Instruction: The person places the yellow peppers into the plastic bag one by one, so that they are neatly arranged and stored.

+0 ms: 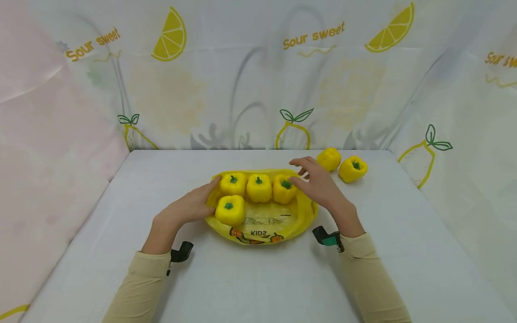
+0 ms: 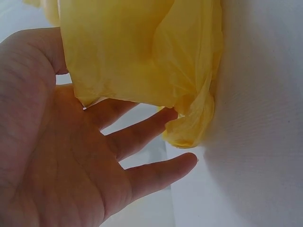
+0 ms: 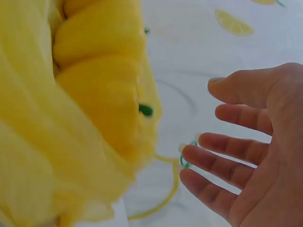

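Observation:
A yellow plastic bag (image 1: 307,211) lies with its mouth spread, holding several yellow bell peppers with green stems. Three stand in a row at the back: left pepper (image 1: 233,183), middle pepper (image 1: 259,188), right pepper (image 1: 284,189). Another pepper (image 1: 230,210) sits in front at the left. My left hand (image 1: 193,202) touches the bag's left side, fingers fairly straight against the plastic (image 2: 118,52); the thumb tip is hidden in the left wrist view. Over the bag's back right rim hovers my right hand (image 1: 319,181), fingers spread and nothing between them, near the right pepper.
Two more yellow peppers lie on the white table (image 1: 258,287) behind and right of my right hand: a far one (image 1: 329,159) and a nearer one (image 1: 353,169). A lemon-print cloth (image 1: 226,80) hangs behind the table and along its sides.

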Available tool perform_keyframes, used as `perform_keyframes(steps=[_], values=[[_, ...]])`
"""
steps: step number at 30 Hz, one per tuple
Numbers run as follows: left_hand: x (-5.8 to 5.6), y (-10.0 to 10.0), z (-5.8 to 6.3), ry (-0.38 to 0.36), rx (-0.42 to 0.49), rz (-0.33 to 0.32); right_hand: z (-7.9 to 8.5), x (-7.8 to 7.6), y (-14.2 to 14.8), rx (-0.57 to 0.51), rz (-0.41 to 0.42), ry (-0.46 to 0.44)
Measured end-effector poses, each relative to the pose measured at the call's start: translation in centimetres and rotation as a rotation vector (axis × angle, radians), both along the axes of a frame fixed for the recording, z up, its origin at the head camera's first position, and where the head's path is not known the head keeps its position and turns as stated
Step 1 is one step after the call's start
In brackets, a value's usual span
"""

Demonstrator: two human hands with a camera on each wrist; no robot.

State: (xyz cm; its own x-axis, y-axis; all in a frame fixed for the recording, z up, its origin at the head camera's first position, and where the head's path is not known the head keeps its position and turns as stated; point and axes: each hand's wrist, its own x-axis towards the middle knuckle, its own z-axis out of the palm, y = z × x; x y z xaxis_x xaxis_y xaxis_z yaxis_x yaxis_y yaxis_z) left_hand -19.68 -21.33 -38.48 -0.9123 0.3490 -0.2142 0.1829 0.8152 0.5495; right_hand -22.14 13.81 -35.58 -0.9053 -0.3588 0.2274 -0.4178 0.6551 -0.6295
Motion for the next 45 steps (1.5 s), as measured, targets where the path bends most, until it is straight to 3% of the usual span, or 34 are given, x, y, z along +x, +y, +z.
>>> perform_keyframes(steps=[4,14,23,28,35,45], values=[[0.0,0.0,-0.1,-0.003,0.001,0.005,-0.2,-1.0,2.3,-0.024,-0.069,-0.014],[-0.1,0.0,-0.2,0.010,-0.007,0.002,-0.8,-2.3,6.1,-0.025,-0.300,0.091],[-0.2,0.1,-0.2,0.013,-0.004,-0.002,-3.0,-3.3,9.3,-0.070,-0.453,0.171],[-0.3,0.1,-0.4,0.019,0.002,-0.009,-3.8,-3.7,10.9,-0.090,-0.524,0.103],[-0.3,0.1,-0.4,0.027,0.004,-0.017,-4.7,-3.7,12.2,-0.029,-0.538,-0.103],[-0.1,-0.1,-0.4,0.028,0.015,-0.016,-6.4,-4.3,12.1,-0.064,-0.541,-0.117]])
